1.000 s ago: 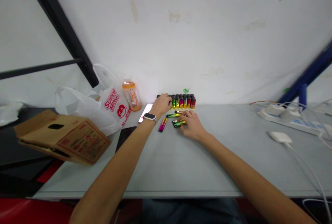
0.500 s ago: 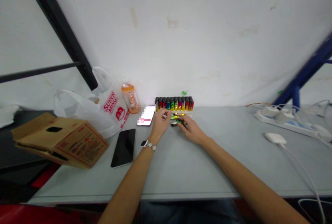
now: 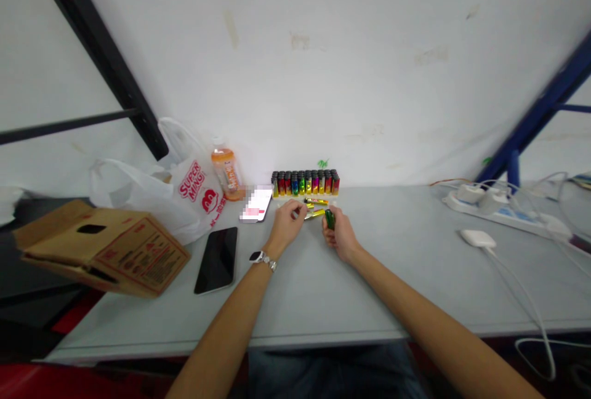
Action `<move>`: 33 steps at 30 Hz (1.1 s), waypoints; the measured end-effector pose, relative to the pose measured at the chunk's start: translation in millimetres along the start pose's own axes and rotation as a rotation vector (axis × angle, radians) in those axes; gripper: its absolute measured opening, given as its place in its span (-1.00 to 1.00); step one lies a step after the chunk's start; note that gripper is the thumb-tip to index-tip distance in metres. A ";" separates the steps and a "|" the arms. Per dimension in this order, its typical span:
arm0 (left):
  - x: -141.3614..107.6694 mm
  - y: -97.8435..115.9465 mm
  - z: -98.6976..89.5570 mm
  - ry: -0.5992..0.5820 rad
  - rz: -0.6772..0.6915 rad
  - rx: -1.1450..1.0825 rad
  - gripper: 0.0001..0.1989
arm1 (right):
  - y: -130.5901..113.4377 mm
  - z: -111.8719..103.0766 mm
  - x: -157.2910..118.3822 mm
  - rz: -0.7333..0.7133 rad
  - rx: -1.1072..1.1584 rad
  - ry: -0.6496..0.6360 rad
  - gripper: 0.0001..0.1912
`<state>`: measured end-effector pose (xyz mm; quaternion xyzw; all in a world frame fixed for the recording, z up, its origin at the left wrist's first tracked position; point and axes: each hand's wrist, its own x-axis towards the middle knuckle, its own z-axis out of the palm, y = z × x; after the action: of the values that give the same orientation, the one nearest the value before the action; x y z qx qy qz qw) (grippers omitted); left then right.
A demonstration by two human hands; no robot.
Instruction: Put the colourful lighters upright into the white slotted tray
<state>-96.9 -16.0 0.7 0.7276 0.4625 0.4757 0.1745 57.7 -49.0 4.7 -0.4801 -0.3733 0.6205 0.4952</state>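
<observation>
My right hand (image 3: 340, 234) is wrapped round a green lighter (image 3: 329, 219), held upright above the grey table. To its left, my left hand (image 3: 289, 220) has its thumb and fingertips together near some loose yellow lighters (image 3: 316, 213); whatever may be between them is too small to make out. Another yellow lighter (image 3: 318, 202) lies just behind those. Along the wall stands a tight row of shiny, many-coloured lighters (image 3: 308, 185) with black tops. A wristwatch is on my left wrist.
Left of my hands are a lit phone (image 3: 257, 204), a dark phone (image 3: 217, 260), an orange bottle (image 3: 226, 171), a white plastic bag (image 3: 161, 202) and an open cardboard box (image 3: 138, 254). A power strip (image 3: 512, 214) and white charger (image 3: 478, 238) lie at the right.
My right hand has closed round the green lighter and raised it upright, away from the loose ones. My left hand stays in nearly the same place. The view has shifted slightly.
</observation>
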 end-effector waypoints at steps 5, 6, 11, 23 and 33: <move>0.2 2.3 1.9 -0.007 -0.022 0.006 -0.77 | 5.9 0.0 3.0 -0.050 -0.044 0.048 -0.55; 0.3 2.8 1.9 -0.009 -0.022 0.010 -0.76 | 6.6 -0.4 3.3 -0.056 -0.042 0.049 -0.55; 0.7 4.3 0.9 -0.022 -0.014 0.014 -0.75 | 4.9 -2.9 2.4 -0.020 0.041 -0.028 -0.45; 0.8 3.1 2.1 -0.027 -0.027 0.000 -0.75 | 6.0 2.4 0.2 -0.134 -0.098 0.057 -0.52; 2.4 16.2 6.9 -0.062 -0.122 -0.215 -0.70 | 16.6 -1.9 13.0 -0.308 -0.152 0.004 -0.46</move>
<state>-82.5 -20.9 9.9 0.6898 0.4465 0.4882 0.2942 54.6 -40.1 -14.3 -0.4546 -0.4873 0.5061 0.5475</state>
